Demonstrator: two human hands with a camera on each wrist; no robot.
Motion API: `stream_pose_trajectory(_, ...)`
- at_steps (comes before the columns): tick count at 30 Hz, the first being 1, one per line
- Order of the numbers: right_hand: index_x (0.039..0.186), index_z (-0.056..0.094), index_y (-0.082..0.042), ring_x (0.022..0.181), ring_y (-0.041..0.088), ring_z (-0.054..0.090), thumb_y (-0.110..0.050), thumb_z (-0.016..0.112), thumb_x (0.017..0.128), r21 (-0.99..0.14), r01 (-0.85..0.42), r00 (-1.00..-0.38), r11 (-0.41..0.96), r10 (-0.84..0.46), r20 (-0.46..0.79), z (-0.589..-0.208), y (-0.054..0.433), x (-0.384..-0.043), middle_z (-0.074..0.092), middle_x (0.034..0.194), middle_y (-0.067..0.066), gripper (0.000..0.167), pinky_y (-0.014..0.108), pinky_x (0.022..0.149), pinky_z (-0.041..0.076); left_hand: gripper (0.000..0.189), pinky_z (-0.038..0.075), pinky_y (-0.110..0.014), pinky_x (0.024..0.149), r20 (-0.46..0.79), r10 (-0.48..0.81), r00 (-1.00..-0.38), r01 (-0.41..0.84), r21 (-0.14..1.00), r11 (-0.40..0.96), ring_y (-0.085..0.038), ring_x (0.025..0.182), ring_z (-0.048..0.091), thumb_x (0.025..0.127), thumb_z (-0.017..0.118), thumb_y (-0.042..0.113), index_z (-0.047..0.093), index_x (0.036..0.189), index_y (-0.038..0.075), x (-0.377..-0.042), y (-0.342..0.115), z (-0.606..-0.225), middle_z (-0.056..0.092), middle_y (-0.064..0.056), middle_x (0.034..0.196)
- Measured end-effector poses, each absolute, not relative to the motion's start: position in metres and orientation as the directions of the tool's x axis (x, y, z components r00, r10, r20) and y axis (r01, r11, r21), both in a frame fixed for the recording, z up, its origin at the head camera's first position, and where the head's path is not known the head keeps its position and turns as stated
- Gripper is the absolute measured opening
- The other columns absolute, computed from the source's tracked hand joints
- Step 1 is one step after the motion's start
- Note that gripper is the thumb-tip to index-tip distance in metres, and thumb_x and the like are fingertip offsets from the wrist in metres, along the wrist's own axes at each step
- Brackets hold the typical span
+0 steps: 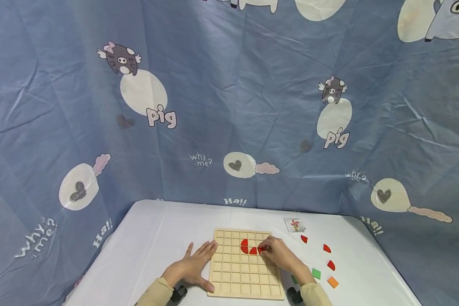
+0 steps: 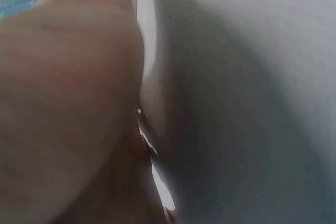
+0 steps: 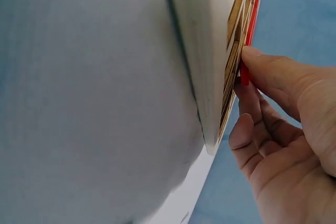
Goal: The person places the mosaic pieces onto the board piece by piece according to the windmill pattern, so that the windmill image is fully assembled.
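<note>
Forward-down head view, close wrist views, board point(image 1: 245, 268) in head and right.

Pale yellow sleeves point(image 1: 154, 293) end beside black wrist devices point(image 1: 179, 293).

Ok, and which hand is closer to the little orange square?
Right. The right hand is beyond and left of the orange square, over the board; the left hand is much farther away, at the board's left edge.
</note>
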State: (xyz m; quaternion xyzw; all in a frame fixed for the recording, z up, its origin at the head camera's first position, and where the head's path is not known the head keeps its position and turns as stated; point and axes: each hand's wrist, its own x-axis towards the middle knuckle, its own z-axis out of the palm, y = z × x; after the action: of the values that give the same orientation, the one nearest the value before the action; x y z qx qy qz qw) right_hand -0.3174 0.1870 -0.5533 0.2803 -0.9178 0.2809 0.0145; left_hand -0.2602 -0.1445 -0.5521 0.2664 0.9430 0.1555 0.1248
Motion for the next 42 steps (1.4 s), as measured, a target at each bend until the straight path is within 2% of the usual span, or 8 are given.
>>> stream_pose_trajectory(8,0.095,0.071,-0.012,0.079,0.003,0.057,-0.013,0.074,0.084,-0.539,-0.470,-0.869,0.699,-0.473,0.146,-0.5510,0.1852,-0.3172,0.064,0.093,-0.004,0.012,0.021,0.066,0.052,0.131,0.000,-0.069,0.114,-0.147,0.541,-0.828,0.469,0.348,0.812,-0.032,0.150,0.012,0.060,0.071,0.073,0.011,0.155,0.007,-0.2600,-0.1443,-0.5519,0.009,-0.011,0.163)
stream_pose_trajectory(24,0.091,0.071,-0.009,0.076,0.003,0.058,-0.009,0.074,0.084,-0.577,-0.484,-0.856,0.658,-0.492,0.156,-0.5522,0.1844,-0.3193,0.066,0.090,0.000,0.007,0.019,0.064,0.052,0.132,-0.001,-0.068,0.115,-0.152,0.538,-0.829,0.464,0.348,0.814,-0.031,0.151,0.010,0.059,0.070,0.074,0.009,0.156,0.009,-0.2610,-0.1442,-0.5541,0.008,-0.010,0.164)
stream_pose_trajectory(34,0.090,0.072,-0.011,0.076,0.002,0.057,-0.010,0.074,0.084,-0.572,-0.461,-0.870,0.678,-0.472,0.141,-0.5528,0.1836,-0.3164,0.066,0.091,-0.001,0.006,0.020,0.063,0.052,0.132,-0.001,-0.068,0.115,-0.154,0.541,-0.827,0.467,0.349,0.813,-0.031,0.150,0.010,0.060,0.071,0.073,0.008,0.156,0.008,-0.2606,-0.1445,-0.5541,0.008,-0.010,0.164)
stream_pose_trajectory(42,0.090,0.071,-0.007,0.073,0.002,0.059,-0.007,0.074,0.083,-0.583,-0.450,-0.878,0.676,-0.454,0.151,-0.5522,0.1822,-0.3152,0.068,0.088,0.001,0.008,0.019,0.061,0.052,0.131,-0.001,-0.069,0.114,-0.162,0.536,-0.829,0.459,0.352,0.816,-0.032,0.150,0.010,0.061,0.072,0.072,0.008,0.156,0.008,-0.2609,-0.1439,-0.5526,0.008,-0.010,0.164)
